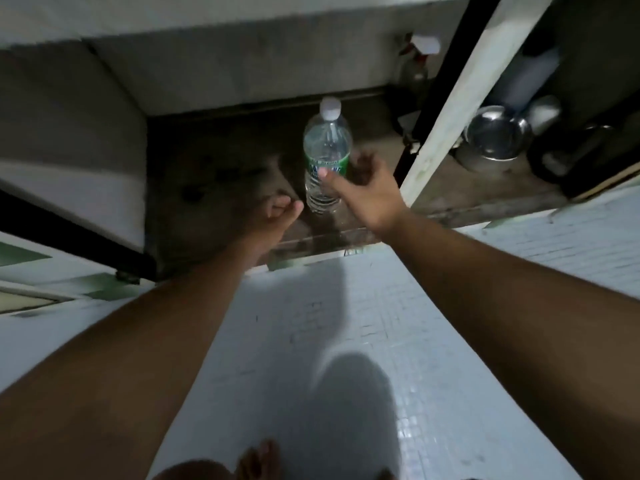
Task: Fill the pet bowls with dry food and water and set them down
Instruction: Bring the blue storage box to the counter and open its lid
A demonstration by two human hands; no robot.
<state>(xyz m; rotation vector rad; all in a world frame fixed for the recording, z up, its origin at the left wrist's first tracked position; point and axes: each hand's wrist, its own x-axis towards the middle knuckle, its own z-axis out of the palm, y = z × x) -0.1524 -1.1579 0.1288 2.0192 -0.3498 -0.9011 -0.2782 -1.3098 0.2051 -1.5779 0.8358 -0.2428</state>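
**A:** Where are we?

**B:** Crouched on a white mosaic-tile floor [311,323], looking into a dim low cabinet [225,174] with a worn, dark base.

**A:** Start from the left.

**B:** The left hand [277,211] reaches in low, fingers clenched into a loose fist with nothing in them. I'd guess it's only there for balance. Just right of it stands the water bottle [327,140], upright on the cabinet base near the front edge.

**A:** How does it look?

**B:** Clear ribbed plastic, white cap [330,108] on, green label [323,164], nearly full.

**A:** And the other hand?

**B:** The right hand [367,192] has its thumb [327,174] across the label, and the fingers curl beside the bottle's right side. They're blurred, so I can't tell whether the grip has closed.

**A:** The bowls?

**B:** Past the white upright [460,98], in the right compartment, are stacked steel bowls [497,135], empty and untouched. A spray bottle [414,69] stands at the back.
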